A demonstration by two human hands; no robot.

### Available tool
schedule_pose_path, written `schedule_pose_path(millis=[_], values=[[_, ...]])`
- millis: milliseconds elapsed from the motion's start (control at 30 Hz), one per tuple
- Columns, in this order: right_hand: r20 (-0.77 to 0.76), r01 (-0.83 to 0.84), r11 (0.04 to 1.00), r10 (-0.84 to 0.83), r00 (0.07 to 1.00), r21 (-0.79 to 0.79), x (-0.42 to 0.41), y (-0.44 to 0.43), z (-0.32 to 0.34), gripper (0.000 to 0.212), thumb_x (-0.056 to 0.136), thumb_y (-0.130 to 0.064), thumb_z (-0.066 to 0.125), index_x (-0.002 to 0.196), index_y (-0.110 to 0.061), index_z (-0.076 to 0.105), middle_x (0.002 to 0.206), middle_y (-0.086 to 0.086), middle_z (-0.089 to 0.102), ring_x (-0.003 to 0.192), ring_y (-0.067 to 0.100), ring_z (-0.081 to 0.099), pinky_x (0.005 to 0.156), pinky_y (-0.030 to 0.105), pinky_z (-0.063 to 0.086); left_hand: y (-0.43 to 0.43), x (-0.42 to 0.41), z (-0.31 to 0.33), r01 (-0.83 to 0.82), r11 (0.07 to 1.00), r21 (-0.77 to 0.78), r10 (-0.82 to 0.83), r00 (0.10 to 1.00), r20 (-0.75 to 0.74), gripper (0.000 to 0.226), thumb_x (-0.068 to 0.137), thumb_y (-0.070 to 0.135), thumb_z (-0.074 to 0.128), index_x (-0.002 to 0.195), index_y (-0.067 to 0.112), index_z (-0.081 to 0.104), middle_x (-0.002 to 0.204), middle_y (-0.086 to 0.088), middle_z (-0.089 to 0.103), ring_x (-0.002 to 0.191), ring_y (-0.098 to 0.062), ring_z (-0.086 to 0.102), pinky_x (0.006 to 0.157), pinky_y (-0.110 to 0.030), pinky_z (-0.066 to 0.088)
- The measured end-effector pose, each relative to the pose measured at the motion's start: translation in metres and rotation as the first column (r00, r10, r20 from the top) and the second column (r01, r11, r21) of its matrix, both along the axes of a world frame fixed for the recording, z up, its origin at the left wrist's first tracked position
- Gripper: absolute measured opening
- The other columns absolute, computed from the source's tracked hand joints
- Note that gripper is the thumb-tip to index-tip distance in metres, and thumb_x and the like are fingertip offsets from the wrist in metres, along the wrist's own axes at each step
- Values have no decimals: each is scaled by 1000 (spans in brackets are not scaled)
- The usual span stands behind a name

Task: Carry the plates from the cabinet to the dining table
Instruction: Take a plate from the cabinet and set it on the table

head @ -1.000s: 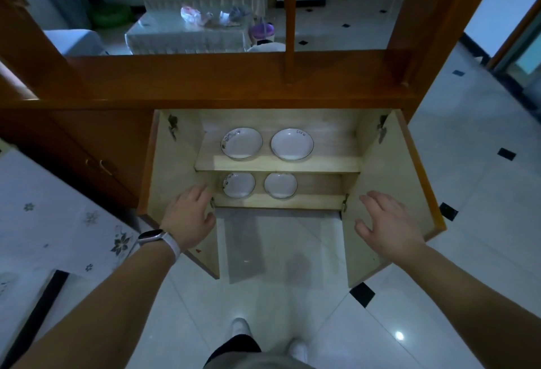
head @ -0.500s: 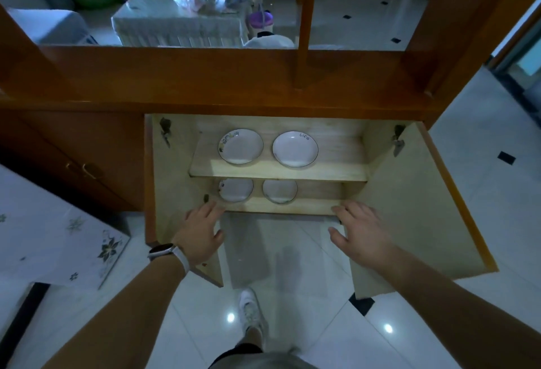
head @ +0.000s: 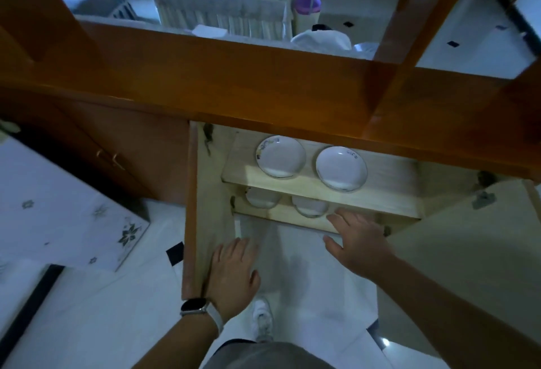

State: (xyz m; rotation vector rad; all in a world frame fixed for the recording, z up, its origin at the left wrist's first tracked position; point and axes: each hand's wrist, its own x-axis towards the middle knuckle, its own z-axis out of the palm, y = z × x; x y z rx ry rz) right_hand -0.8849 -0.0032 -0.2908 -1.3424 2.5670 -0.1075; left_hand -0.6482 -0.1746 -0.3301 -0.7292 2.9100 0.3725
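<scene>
Looking down into the open cabinet (head: 292, 90) at the centre of the frame, we see four white plates, none lifted yet. A flower-edged plate (head: 281, 156) and a blue-marked plate (head: 341, 168) sit side by side on the upper shelf (head: 380, 193). The lower left plate (head: 262, 197) and lower right plate (head: 310, 206) lie half hidden beneath it on the lower shelf (head: 292, 217).

Our left hand (head: 234, 269), a watch (head: 194, 305) on its wrist, has straight fingers and holds nothing. It is by the inner face of the left door (head: 199, 207); we cannot tell whether it touches.

Our right hand (head: 360, 239) is spread and empty, fingertips over the lower shelf's front edge, just beside the lower right plate.

A table with a flowered cloth (head: 58, 207) fills the left of the frame.
</scene>
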Motion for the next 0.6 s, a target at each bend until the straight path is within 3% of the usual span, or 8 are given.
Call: schedule_pose_path(millis=[200,333,467,600], values=[[-5,-105,994,105,994,11,11,-54,-18,54,82,-50,47,120,-16,64,126,8,63,114,27,58,94,41,46,-26,28,-18,-10,1000,-19,10,1000,-6,55,66,32,72,119,23,58,123,-7,63,110,-26,60,92,-51,48],[14,-178,984,178,984,16,20,-78,-26,53,85,-49,50,125,-16,61,132,7,58,120,25,54,98,40,43,-39,40,-19,-111,993,-44,113,993,35,54,64,31,75,115,20,63,120,-9,63,108,-29,60,93,-52,45],[31,-205,979,205,978,-4,21,-94,-33,56,82,-52,46,119,-15,64,126,7,62,114,26,58,92,41,48,-48,32,-17,-226,972,-64,230,970,75,53,64,36,74,114,20,64,117,-9,65,108,-31,61,90,-55,48],[57,-214,977,213,975,1,12,-100,-43,53,81,-51,47,114,-15,66,121,7,63,107,28,61,85,42,50,-59,6,-25,-229,972,-60,233,971,63,50,68,40,64,114,19,64,119,-11,65,109,-33,61,88,-55,48]])
